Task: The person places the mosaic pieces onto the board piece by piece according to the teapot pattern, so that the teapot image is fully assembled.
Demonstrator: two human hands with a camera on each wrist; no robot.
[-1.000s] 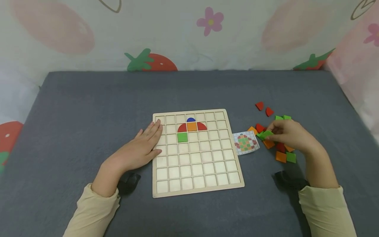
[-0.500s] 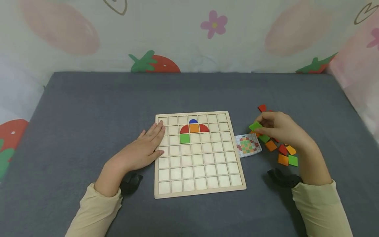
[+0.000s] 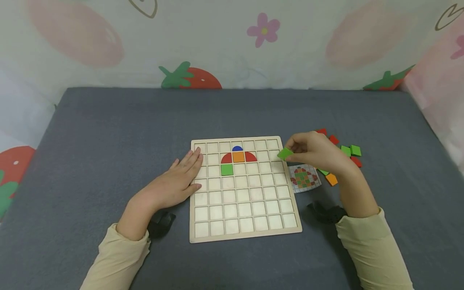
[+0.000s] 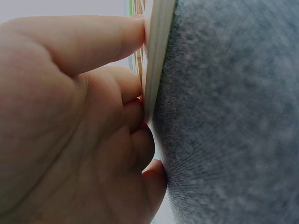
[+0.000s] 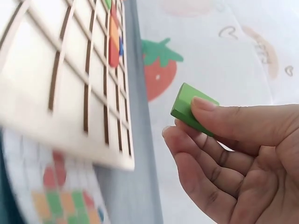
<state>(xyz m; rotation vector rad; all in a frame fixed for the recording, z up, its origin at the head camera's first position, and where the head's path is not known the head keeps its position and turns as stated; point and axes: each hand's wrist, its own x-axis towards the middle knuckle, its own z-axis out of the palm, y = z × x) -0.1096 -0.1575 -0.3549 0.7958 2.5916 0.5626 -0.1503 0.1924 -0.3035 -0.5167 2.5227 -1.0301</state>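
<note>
My left hand lies with straight fingers across the left rim of a wooden grid board; the left wrist view shows the fingertips and thumb at the board's edge. Between thumb and fingers, my right hand pinches a green square tile, held over the board's upper right edge. Set in the grid are a blue half-round tile, an orange square, a red quarter-round tile on each side of it, and a green square.
A printed pattern card sticks out from the board's right side. Beyond it, partly hidden by my right hand, lie loose red, orange and green tiles. A grey cloth covers the table, with a patterned curtain behind.
My right hand has lifted a green square tile from the loose pile and moved left with it to the board's edge. The left hand stays on the board.
</note>
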